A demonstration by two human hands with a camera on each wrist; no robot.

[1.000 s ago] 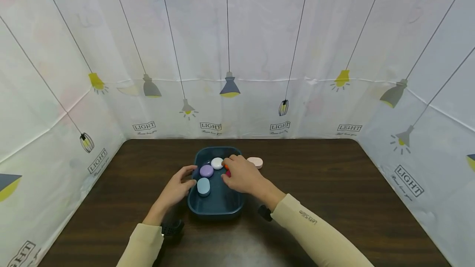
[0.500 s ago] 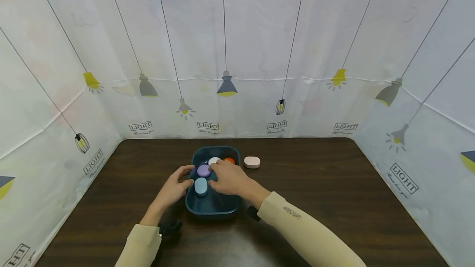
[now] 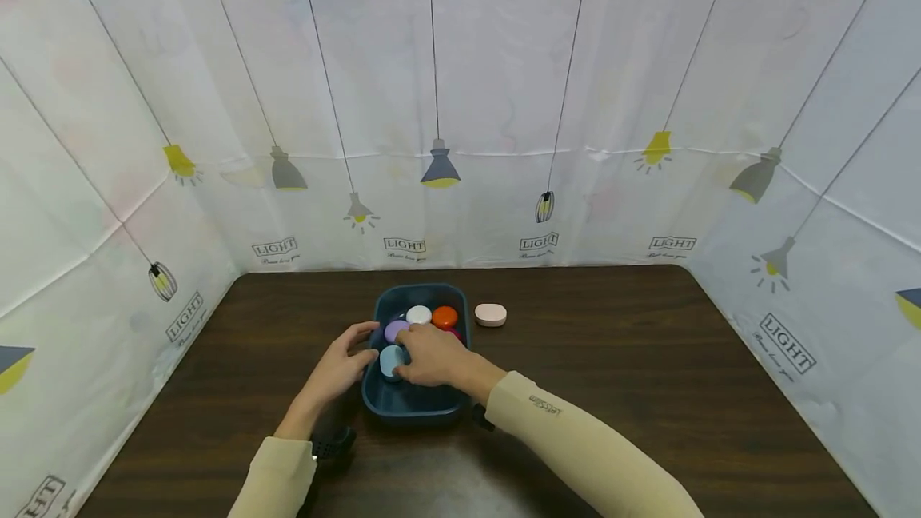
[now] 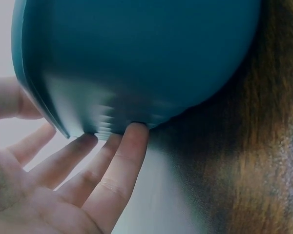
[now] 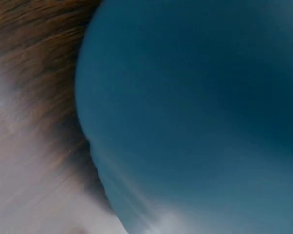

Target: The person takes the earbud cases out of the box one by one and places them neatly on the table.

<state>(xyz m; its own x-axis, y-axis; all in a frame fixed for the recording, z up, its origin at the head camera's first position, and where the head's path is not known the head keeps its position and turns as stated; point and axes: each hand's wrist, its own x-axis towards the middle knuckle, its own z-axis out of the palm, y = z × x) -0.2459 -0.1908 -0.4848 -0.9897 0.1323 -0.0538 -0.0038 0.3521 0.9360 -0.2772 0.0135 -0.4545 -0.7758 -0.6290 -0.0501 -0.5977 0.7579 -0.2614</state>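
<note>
A dark blue rectangular tub (image 3: 417, 414) with rounded corners stands on the table. In the left wrist view, my left hand (image 4: 63, 180) touches the tub's outer wall with nearly straight fingertips. My right hand (image 3: 432, 354) is inside the tub, its thumb and fingers spread around a light blue rounded block (image 3: 389, 360). The thumb overlaps the block's lower edge; a firm pinch is not plain. Farther back in the tub lie a purple piece (image 3: 394, 330), a white piece (image 3: 419, 315) and an orange piece (image 3: 444, 317). A magenta piece (image 3: 455, 333) is partly hidden by my right hand.
A pale pink oval block (image 3: 491, 315) lies on the dark wooden table (image 3: 604, 358), just right of the tub. A white curtain printed with lamps (image 3: 489, 102) surrounds the table at the back and both sides. The right wrist view shows mainly the tub's outer wall (image 5: 185, 122).
My right hand has moved left and toward me, from the orange and magenta pieces to the light blue block. The orange and magenta pieces are uncovered more. My left hand stays at the tub.
</note>
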